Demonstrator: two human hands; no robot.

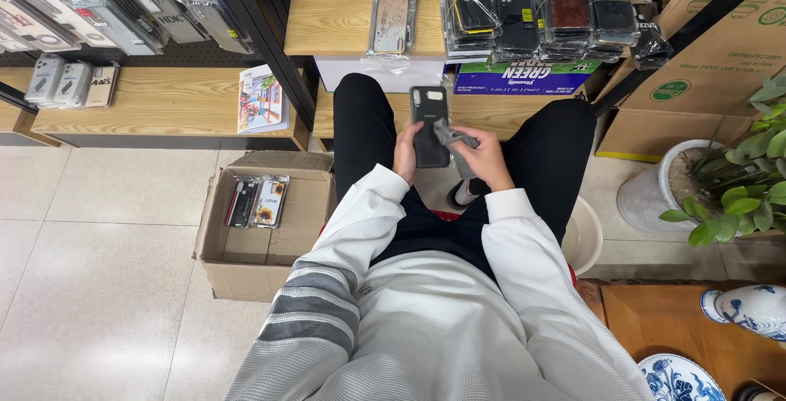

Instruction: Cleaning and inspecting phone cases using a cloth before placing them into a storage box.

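White ribbed sweater sleeves [458,327] with grey stripes on the left arm are filling the near field; the person is sitting with black-trousered knees apart. Both hands are meeting above the lap. The left hand [404,154] is closing around the left edge of a black rectangular phone case [430,125], keeping it upright with its back and camera cut-out turned toward the viewer, apparently so the surface is presented for wiping. The right hand [483,158] is pinching a small grey cloth [452,139], pressing it against the case's right side; the fingers are curled tight on the fabric.

Left of the grip and lower, an open brown cardboard box [246,262] is sitting on the tiled floor, holding a few bagged cases [258,202], within easy reach of the left arm. Beyond the grip, light wooden shelves [344,29] are carrying bundles of bagged dark phone cases [532,8]. Right of the grip, a green potted plant [737,188] in a white pot is standing well apart.
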